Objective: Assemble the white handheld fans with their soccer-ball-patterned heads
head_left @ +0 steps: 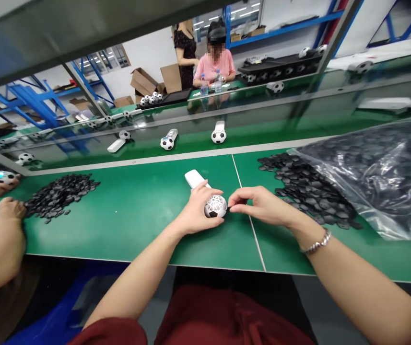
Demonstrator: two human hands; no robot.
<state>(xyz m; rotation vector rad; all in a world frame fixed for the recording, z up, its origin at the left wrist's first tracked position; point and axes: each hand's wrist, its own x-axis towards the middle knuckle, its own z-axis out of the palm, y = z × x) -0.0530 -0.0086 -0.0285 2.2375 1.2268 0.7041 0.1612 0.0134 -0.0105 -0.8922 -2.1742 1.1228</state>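
Head view: clear plastic bag (381, 177) at right, dark contents visible; loose black pieces (304, 189) spill beside its edge. Bare green table (119, 211) lies left of the hands, its front edge near the forearms. White handled ball unit (215, 206), openwork top, black patches, sits on the table, grasped by the left hand (196, 211); right hand (253, 205) pinches a small black piece (228, 209) at its side.

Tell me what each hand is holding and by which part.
The left hand grips the white device by its ball-shaped end; the right hand pinches a small black piece, by which part cannot be told.
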